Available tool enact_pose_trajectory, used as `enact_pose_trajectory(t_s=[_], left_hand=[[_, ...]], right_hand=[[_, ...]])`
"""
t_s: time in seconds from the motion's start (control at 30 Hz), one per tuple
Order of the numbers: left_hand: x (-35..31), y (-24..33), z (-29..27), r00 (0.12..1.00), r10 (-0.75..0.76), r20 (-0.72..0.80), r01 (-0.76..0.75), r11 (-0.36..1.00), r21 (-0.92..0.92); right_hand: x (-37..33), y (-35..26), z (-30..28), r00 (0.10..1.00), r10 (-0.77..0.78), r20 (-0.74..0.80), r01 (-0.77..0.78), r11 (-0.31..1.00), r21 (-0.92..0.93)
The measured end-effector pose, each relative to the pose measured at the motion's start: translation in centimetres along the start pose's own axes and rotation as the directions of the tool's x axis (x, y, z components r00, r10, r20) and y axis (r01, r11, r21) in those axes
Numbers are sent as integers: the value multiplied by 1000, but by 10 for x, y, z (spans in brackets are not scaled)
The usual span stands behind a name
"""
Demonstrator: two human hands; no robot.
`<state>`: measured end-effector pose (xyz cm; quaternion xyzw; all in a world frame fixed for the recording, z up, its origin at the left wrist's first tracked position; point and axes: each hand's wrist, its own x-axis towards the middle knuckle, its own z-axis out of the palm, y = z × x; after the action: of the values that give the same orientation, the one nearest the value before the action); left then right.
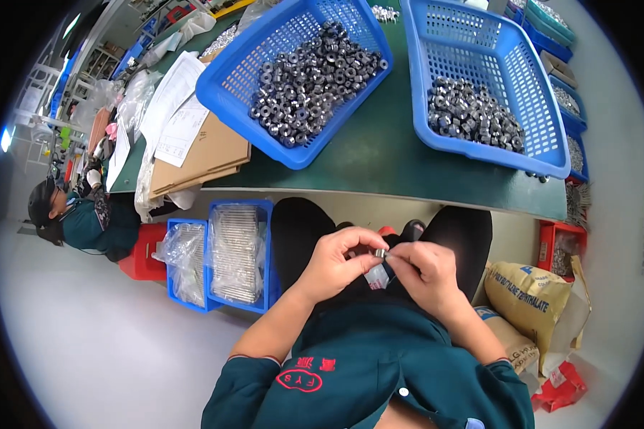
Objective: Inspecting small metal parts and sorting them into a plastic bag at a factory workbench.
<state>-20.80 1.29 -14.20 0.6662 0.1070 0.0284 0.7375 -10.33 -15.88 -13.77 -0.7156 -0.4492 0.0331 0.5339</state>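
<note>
Above my lap, my left hand (342, 259) pinches a small, shiny metal nut (381, 253) between thumb and forefinger. My right hand (428, 267) is closed too, its thumb and fingertips meeting at the right side of the same piece. Fingertips cover part of the nut, so its hole and any smaller thing in the right fingers are hidden. Beyond my hands, a blue basket (225, 80) on the bench holds a heap of dark metal nuts (311, 86). A second blue basket (537, 75), to its right, contains a smaller heap of similar pieces (472, 114).
Cardboard (211, 156) and papers (186, 129) lie on the green bench (372, 154). Blue crates (268, 275) of plastic-wrapped metal parts stand below left. Sacks (526, 300) and a red crate (547, 243) are at right. A co-worker (89, 222) sits far left.
</note>
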Motion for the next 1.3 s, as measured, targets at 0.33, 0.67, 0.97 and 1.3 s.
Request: enact_pose_trajectory(t_s=[0.33, 0.67, 0.97, 1.3], left_hand=[[-8, 4, 5, 916, 401, 25, -345, 752, 562], [-16, -9, -3, 981, 37, -191, -20, 996, 89], [-20, -37, -13, 980, -174, 94, 183, 615, -767], [-25, -46, -7, 973, -171, 155, 223, 525, -822]], right_hand=[[-10, -14, 14, 998, -1, 67, 18, 965, -261], [-8, -8, 17, 712, 627, 317, -698, 582, 418], [-15, -19, 12, 888, 430, 164, -458, 864, 210], [-18, -14, 26, 975, 210, 69, -219, 960, 173]])
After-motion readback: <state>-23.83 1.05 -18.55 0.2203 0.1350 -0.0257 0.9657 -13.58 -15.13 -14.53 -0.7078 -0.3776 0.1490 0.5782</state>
